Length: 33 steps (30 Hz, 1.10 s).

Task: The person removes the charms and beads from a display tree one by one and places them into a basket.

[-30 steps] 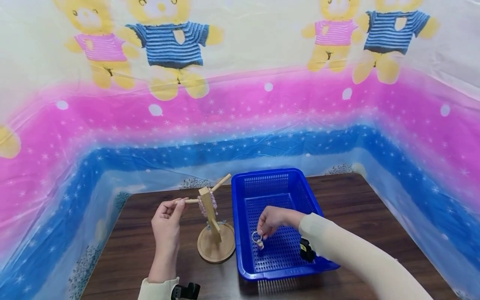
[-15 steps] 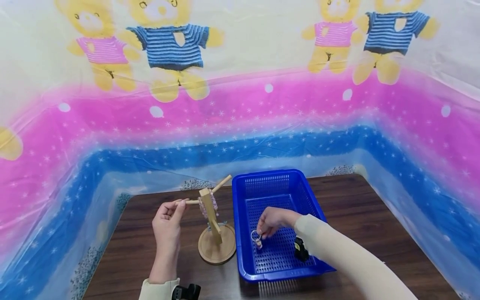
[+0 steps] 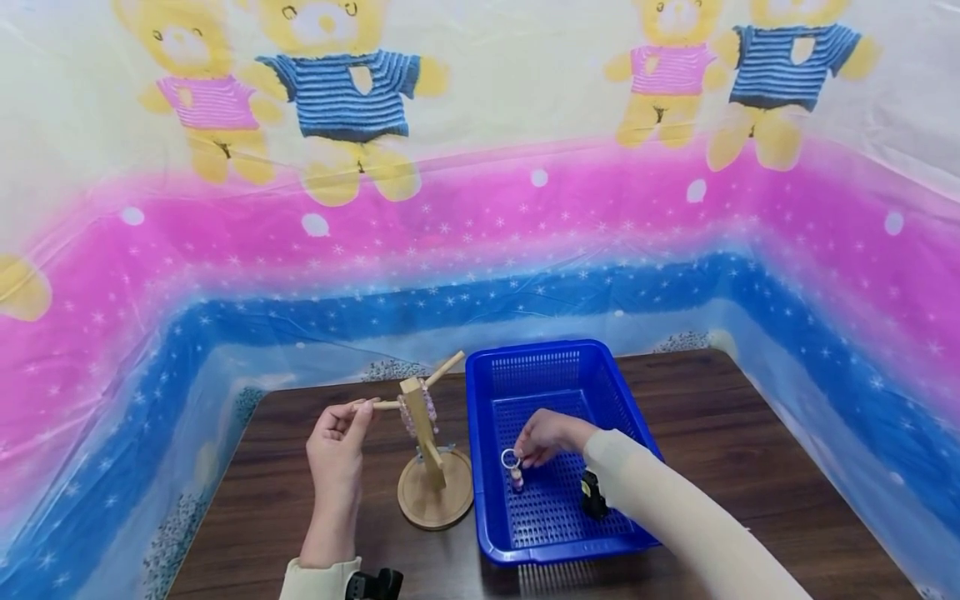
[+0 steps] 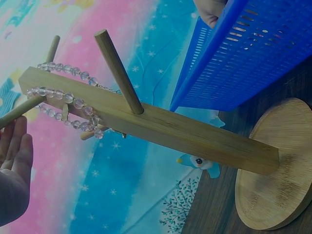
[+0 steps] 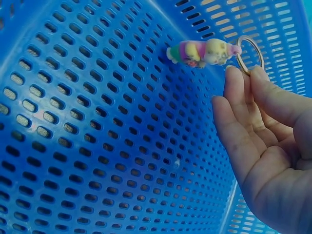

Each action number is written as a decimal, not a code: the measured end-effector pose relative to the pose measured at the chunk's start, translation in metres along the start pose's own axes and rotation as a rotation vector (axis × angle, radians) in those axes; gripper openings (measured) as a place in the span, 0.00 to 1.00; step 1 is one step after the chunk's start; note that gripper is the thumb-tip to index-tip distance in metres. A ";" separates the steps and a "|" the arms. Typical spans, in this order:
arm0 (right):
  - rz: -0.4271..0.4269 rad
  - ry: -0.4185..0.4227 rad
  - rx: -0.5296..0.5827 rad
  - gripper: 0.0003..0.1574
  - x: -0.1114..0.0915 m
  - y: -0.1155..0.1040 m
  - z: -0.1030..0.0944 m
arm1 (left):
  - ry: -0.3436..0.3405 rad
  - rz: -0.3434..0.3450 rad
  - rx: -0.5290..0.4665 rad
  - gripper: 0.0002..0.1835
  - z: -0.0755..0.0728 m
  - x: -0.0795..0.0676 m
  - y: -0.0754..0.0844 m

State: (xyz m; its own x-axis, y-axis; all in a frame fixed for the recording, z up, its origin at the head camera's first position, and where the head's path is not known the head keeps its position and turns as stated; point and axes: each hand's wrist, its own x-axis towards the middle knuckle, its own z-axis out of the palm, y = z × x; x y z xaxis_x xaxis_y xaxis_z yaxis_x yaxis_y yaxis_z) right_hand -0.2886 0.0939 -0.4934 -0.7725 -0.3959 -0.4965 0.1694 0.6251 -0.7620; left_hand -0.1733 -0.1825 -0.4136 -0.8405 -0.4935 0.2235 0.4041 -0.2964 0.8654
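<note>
My left hand pinches the tip of one peg on a wooden peg stand with a round base. Clear pinkish beaded bracelets hang on the pegs near the top of its post. A small blue bird charm shows behind the post in the left wrist view. Inside the blue basket, my right hand holds a keychain by its metal ring, between thumb and fingers. Its colourful little figure, yellow, purple and green, dangles just above the perforated floor.
The blue plastic basket stands right beside the stand's base on a dark wooden table. A cloth backdrop printed with bears surrounds the table's back and sides. Each wrist carries a black camera.
The keychain has turned and hangs straighter below its ring, and my right forearm has shifted slightly left. My left hand keeps its grip on the peg.
</note>
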 end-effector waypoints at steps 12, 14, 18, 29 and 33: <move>0.009 0.059 0.088 0.07 0.013 0.001 0.004 | 0.006 0.003 0.007 0.10 0.001 0.000 0.001; 0.022 0.083 0.107 0.07 0.016 0.002 0.005 | 0.007 0.002 0.014 0.11 0.001 0.000 0.001; 0.052 0.133 0.133 0.07 0.020 0.004 0.006 | 0.008 0.004 0.015 0.12 0.001 0.001 0.000; 0.088 0.206 0.182 0.08 0.022 0.014 0.008 | -0.019 0.018 -0.017 0.11 -0.001 0.001 -0.002; 0.094 0.226 0.202 0.08 0.023 0.016 0.010 | -0.015 0.011 -0.009 0.09 -0.002 0.000 -0.001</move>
State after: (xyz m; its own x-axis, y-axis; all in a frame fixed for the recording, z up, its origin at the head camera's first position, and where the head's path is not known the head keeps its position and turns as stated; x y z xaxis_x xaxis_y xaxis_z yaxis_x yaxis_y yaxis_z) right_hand -0.2971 0.0881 -0.5210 -0.8605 -0.1690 -0.4806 0.3468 0.4967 -0.7956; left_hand -0.1733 -0.1836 -0.4152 -0.8413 -0.4845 0.2398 0.4167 -0.2985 0.8587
